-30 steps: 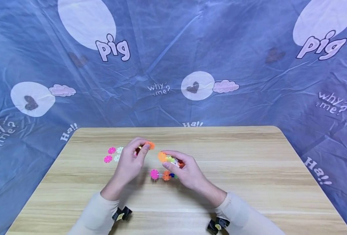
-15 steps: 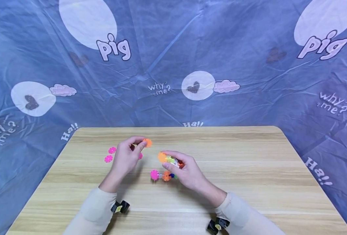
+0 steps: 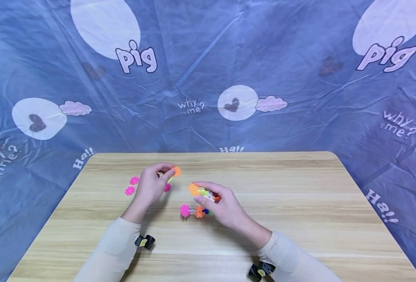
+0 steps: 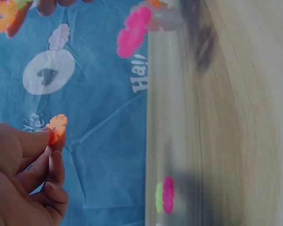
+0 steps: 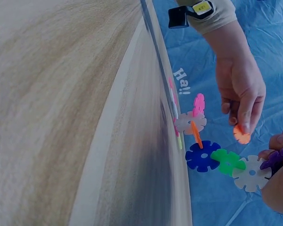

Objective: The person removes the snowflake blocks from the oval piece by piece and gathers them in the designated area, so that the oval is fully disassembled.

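My left hand (image 3: 148, 188) pinches an orange snowflake disc (image 3: 177, 171) between thumb and fingers, above the far part of the table. To its right, my right hand (image 3: 227, 203) grips a chain of slotted snowflake discs that curves round on itself. One chain end has a light orange disc (image 3: 194, 189) by the right fingertips. The other end has a pink disc (image 3: 185, 210) nearer to me. The right wrist view shows a blue disc (image 5: 203, 156), a green disc (image 5: 228, 162) and a clear white disc (image 5: 252, 173) linked in the chain. The right palm hides part of it.
Loose pink discs (image 3: 129, 190) lie on the wooden table (image 3: 292, 219) left of my left hand. Another pink disc (image 3: 167, 187) lies just right of that hand, beside a yellow-green one (image 4: 159, 197). A blue printed cloth (image 3: 201, 133) hangs behind the table.
My left hand has moved a little left with the orange disc, now covering the white discs on the table. The right hand and its chain stay almost still.
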The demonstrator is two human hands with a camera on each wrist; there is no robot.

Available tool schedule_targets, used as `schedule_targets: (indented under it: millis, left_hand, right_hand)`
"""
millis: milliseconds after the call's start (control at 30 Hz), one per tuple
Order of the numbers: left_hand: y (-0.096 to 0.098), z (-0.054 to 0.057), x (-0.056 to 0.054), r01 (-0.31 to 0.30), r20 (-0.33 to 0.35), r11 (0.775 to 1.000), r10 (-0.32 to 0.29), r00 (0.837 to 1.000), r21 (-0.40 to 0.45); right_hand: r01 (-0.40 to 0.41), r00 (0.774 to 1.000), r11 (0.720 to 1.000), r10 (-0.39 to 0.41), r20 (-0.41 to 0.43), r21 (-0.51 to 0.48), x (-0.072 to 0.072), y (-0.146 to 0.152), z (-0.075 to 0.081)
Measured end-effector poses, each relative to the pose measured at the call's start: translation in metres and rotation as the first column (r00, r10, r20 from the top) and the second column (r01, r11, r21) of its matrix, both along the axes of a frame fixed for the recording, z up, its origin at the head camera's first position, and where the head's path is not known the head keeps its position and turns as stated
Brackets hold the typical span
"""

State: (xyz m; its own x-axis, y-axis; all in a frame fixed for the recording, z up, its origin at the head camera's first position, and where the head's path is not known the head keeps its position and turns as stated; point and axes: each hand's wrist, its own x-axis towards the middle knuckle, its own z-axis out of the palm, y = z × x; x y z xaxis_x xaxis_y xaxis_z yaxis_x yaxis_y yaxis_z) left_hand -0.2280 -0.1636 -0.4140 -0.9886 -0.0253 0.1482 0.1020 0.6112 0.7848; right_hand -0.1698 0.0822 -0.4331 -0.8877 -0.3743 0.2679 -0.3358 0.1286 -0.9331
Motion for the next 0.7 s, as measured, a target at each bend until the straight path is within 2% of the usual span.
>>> schedule_targets:
  millis: [367,533,700]
  left_hand:
    - [-0.002,-0.009,-0.018,0.031,0.131,0.999,-0.027,0.991,-0.028]
    - [-0.004,-0.016,-0.026,0.053,0.148,0.997,-0.044,0.988,-0.057]
    - [-0.007,-0.023,-0.032,0.069,0.173,0.997,-0.06,0.983,-0.046]
  right_hand:
    - [-0.005,1.0,1.0,0.005,0.006,-0.003,0.0,0.0,-0.001]
    - [-0.01,1.0,1.0,0.01,0.018,-0.006,0.0,0.0,-0.001]
    - [-0.013,1.0,1.0,0.013,0.022,-0.009,0.0,0.0,-0.002]
